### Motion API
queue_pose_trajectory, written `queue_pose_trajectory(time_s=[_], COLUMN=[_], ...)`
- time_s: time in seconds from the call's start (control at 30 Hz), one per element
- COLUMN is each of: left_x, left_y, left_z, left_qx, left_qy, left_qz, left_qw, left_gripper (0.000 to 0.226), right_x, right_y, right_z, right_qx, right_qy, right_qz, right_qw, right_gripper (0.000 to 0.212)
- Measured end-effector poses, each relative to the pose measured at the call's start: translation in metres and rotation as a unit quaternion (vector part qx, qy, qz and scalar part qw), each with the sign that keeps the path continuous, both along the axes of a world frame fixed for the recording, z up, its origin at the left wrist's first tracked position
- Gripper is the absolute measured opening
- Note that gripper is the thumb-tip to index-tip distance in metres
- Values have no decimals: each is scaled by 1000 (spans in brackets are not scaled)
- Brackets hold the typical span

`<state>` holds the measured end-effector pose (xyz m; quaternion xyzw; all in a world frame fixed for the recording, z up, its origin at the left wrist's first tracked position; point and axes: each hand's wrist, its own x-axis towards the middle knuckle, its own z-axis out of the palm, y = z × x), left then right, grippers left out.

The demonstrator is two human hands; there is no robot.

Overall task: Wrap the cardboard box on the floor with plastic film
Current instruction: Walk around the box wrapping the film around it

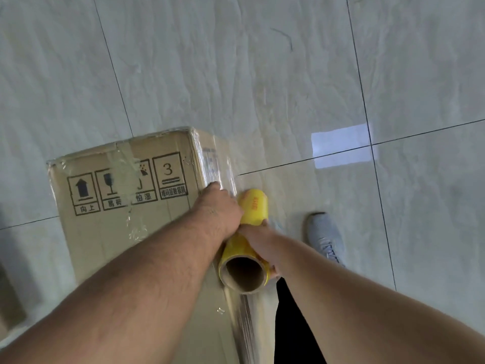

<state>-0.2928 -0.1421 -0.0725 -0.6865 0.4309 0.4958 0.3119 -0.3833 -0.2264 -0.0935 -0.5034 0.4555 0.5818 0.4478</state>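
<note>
A tall cardboard box point(110, 232) with printed handling symbols stands on the tiled floor, clear plastic film point(217, 166) clinging to its top edges and right side. A yellow roll of film point(253, 208) with a cardboard core is held upright beside the box's right face. My left hand point(219, 203) reaches over the box's edge and grips the roll's far upper part. My right hand point(256, 240) grips the roll around its middle from the right. Film stretches from the roll down along the box's near right edge.
A foot in a grey sneaker point(324, 237) stands on the floor right of the roll, with a dark trouser leg point(291, 324) below it. Pale glossy tiles point(262, 74) surround the box. A dark object point(10, 298) lies at the left edge.
</note>
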Motion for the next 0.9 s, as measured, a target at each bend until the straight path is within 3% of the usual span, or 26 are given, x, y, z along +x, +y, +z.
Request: queue_pose_trajectory(time_s=[0.1,0.27,0.43,0.63,0.77,0.9], left_x=[-6,-18,-15,-22,-28,-34], left_y=[0,-3,-1,-5,-8,2], left_z=[0,3,0,-1,-2,-4], left_qx=[14,11,8,40,73,71], left_qy=[-18,-37,-24,-45,-48,-69], left_qz=[18,70,76,70,13,-15], left_qw=[1000,997,997,996,996,995], left_gripper=[40,42,41,46,56,62], right_x=[-21,-36,-35,-27,-32,-31], right_y=[-20,-16,-7,-22,-23,-13], right_z=[14,5,0,3,4,8], right_qx=[4,36,42,4,-42,-21], right_qy=[39,96,79,31,-15,10], right_qz=[-143,-259,-259,-173,51,124], right_qw=[989,960,962,984,998,992], right_gripper=[75,84,80,91,125,127])
